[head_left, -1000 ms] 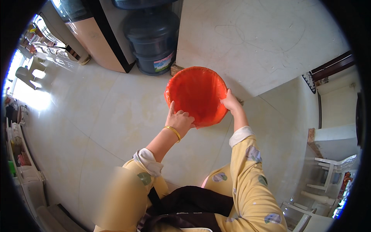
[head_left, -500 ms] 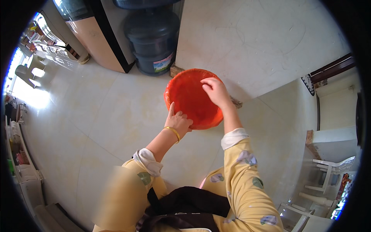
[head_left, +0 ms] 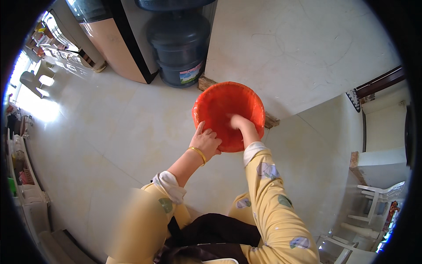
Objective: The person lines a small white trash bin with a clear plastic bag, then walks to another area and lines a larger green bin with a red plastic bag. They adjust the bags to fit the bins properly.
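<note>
A round red bin, whose wrinkled rim looks covered by a red plastic bag, stands in front of me on the floor. My left hand, with a gold bangle at the wrist, grips the near left part of the rim. Its index finger points up along the wall, and the other fingers are bent. Inside the bin is my right hand, reaching over the near right rim. Motion smears its fingers, so I cannot make out whether they hold anything.
Behind the bin rises a large white panel with wooden blocks under it. A dark blue water bottle and a beige-fronted appliance stand at the far left. White chairs are on the right.
My right hand has gone from above the far right rim down into the bin, toward me. My left hand stays at the rim. The whole view has shifted slightly.
</note>
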`<action>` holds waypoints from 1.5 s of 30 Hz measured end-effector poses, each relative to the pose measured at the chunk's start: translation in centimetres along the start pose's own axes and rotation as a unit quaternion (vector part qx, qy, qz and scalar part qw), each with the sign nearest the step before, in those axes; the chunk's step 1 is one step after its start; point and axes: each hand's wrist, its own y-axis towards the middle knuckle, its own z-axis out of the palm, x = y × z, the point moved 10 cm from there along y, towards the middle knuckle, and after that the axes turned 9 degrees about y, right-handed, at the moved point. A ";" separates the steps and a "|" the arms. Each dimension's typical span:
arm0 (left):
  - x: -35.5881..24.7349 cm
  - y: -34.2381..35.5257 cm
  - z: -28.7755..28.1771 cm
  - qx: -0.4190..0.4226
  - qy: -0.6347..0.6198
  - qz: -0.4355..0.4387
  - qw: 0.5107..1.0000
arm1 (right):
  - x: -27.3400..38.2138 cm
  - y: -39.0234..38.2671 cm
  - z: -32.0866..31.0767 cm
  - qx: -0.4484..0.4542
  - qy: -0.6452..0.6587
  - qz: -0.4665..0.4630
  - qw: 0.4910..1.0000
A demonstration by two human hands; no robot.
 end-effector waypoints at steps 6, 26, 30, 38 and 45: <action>0.4 0.4 -0.5 -0.043 -0.036 0.005 0.998 | 9.2 -4.5 0.5 0.076 0.080 -0.221 0.969; -0.3 1.0 -1.6 -0.046 -0.048 0.000 0.998 | 0.1 -4.8 -6.4 -0.095 -0.001 -0.020 0.995; -0.1 1.1 -1.5 -0.030 -0.019 -0.005 0.999 | -1.2 -4.2 -3.9 -0.033 -0.074 0.064 0.995; 0.0 0.5 -1.7 -0.074 -0.018 -0.003 0.997 | -0.4 -6.1 -0.9 0.077 -0.112 0.101 0.986; -1.9 1.7 -1.4 0.038 -0.018 0.030 0.999 | -3.9 -3.0 1.7 0.108 -0.232 0.098 0.962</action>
